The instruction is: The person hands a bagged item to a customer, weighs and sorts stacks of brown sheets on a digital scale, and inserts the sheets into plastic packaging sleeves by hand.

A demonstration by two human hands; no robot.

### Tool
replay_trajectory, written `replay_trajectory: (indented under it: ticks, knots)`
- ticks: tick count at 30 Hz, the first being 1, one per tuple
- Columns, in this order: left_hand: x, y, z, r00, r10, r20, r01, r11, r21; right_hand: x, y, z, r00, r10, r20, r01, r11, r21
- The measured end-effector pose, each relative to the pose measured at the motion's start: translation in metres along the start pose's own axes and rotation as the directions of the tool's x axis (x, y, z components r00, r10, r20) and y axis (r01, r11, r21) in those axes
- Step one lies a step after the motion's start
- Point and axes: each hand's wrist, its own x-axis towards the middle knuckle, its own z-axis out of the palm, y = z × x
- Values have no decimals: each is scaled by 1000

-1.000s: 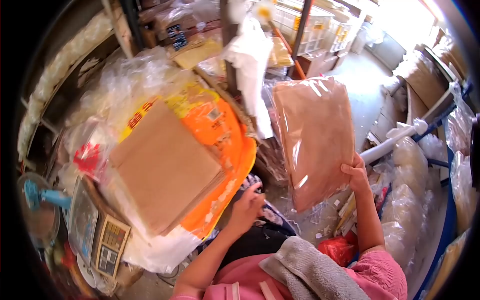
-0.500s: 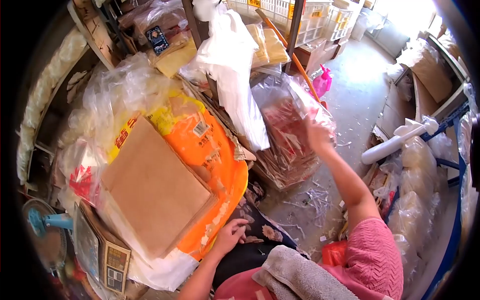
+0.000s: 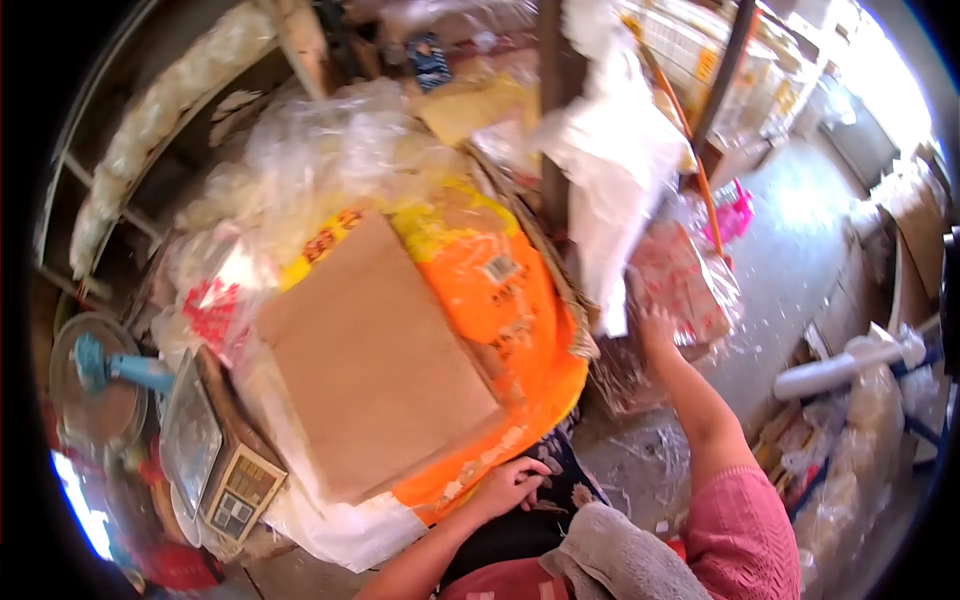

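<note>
A stack of brown paper sheets [image 3: 375,365] lies on an orange and yellow printed sack [image 3: 510,300] in front of me. My left hand [image 3: 512,487] is by my lap at the sack's near edge, its fingers loosely curled and apart, with nothing visible in them. My right hand [image 3: 657,328] stretches out to a plastic-wrapped bundle with red print [image 3: 685,280] on the right. Its fingers look extended against the near left side of the bundle, slightly blurred. White plastic sheeting [image 3: 610,170] hangs just behind that hand.
Crumpled clear plastic [image 3: 330,150] is heaped behind the sack. A blue fan [image 3: 125,370] and a scale-like box [image 3: 235,480] stand at the left. An orange pole [image 3: 700,170] leans near the bundle. Plastic scraps [image 3: 640,450] litter the floor; a white roll [image 3: 830,375] lies at right.
The view has swung, so most things appear shifted right. My right hand has moved from the bundle's far right part to its near left side. My left hand stays by my lap.
</note>
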Motion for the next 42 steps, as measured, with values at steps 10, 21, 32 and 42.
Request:
replay_trajectory:
  ticks: [10, 21, 32, 42]
  knots:
    - [-102, 25, -12, 775, 589, -229, -361, 711, 604, -47, -18, -262, 856, 396, -332, 69, 550, 833]
    - [-154, -54, -57, 456, 804, -381, -45, 449, 892, -140, -284, -355, 375, -788, -489, 869, 115, 482]
    - [-157, -73, -59, 378, 854, -358, -140, 435, 890, -142, -343, -324, 145, -866, -479, 982, 185, -36]
    - [-176, -45, -70, 300, 798, -523, -61, 563, 824, -137, -341, -360, 503, -761, -409, 838, 314, 447]
